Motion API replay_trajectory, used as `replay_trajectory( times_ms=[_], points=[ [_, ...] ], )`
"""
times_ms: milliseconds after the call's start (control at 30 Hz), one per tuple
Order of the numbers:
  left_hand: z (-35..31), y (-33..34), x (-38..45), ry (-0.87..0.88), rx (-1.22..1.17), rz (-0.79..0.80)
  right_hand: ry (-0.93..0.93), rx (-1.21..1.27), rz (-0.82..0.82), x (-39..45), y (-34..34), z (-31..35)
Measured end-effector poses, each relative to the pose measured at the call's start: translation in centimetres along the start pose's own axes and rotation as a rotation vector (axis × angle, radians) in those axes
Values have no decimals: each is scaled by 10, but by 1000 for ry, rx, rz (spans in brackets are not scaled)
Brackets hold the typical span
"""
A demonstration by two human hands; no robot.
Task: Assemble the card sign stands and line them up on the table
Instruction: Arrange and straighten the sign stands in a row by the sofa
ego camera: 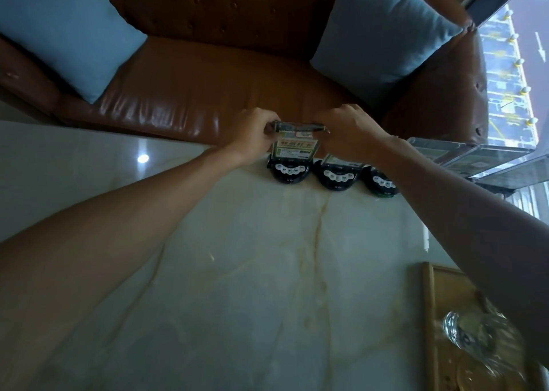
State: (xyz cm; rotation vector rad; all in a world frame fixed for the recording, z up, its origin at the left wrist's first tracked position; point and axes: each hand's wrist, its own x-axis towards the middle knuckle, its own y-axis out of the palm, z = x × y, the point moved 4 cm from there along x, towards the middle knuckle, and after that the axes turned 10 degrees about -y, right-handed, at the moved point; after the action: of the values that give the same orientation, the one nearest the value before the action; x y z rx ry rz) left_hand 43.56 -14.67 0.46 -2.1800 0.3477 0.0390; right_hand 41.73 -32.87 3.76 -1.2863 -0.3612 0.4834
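Three black round bases stand in a row at the far edge of the marble table [237,272]. On the left base [289,171] stands a clear card holder with a green card [294,145]. My left hand [252,135] grips its left top corner and my right hand [347,129] grips its right side. The middle base [335,176] carries a card holder partly hidden behind my right wrist. My right forearm covers most of the right base [383,184].
More clear acrylic holders [463,156] lie at the table's right edge. A wooden tray [430,316] with a glass [475,334] sits near right. Behind the table is a brown leather sofa [222,87] with two blue cushions. A window is at right.
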Motion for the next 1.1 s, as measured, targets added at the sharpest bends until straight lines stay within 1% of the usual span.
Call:
replay_trajectory(
  times_ms=[133,300,500,667,900,1100],
  points=[
    [1,-2,3,1,19,20,-10,-30,-22,2,3,-1],
    [-2,-5,-1,22,55,-9,-28,-10,-23,2,2,0],
    [-3,-3,-2,41,58,4,30,12,-24,-2,3,-1],
    [2,-1,1,33,30,8,8,7,-6,-3,4,2],
    [0,-1,1,33,24,16,35,22,-8,-4,3,1],
    [-6,-7,0,60,75,12,76,59,23,-3,3,-2]
  ],
)
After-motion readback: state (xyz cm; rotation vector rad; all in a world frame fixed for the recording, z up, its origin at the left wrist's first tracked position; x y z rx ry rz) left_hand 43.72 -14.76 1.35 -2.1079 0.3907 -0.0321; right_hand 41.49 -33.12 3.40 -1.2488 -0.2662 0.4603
